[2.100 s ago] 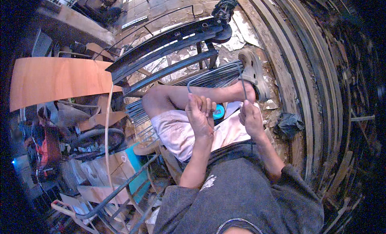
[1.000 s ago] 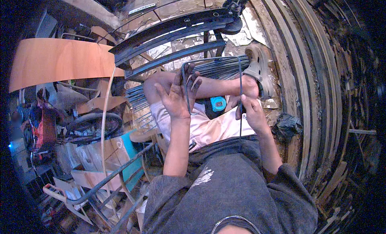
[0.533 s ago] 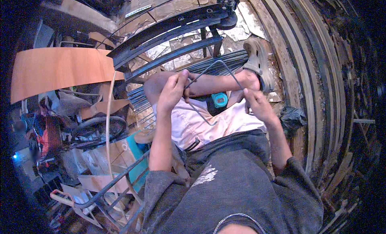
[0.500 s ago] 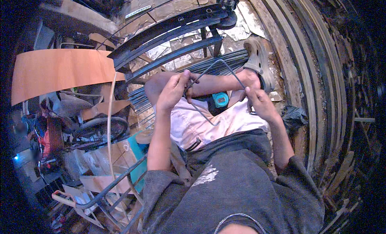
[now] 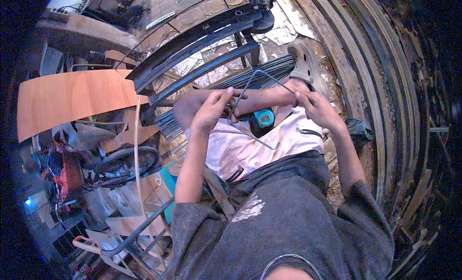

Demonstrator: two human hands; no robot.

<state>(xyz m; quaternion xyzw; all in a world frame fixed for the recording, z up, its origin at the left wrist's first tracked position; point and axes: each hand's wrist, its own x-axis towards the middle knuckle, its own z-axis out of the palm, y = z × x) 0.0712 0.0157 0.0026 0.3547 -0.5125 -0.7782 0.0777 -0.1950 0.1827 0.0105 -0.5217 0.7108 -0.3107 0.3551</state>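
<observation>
Bent rod turned CCW vs prev., R hand holding.

The left hand is gripping a bent metal rod along one side; the right hand is pinching it near its far right end. The rod's near end is ending in a small hook above the pale shorts. A teal-cased item is lying between the legs. Beyond, a bundle of thin rods is lying beneath a dark metal frame. Long beams are running along the right, and a brown panel is standing out at left
</observation>
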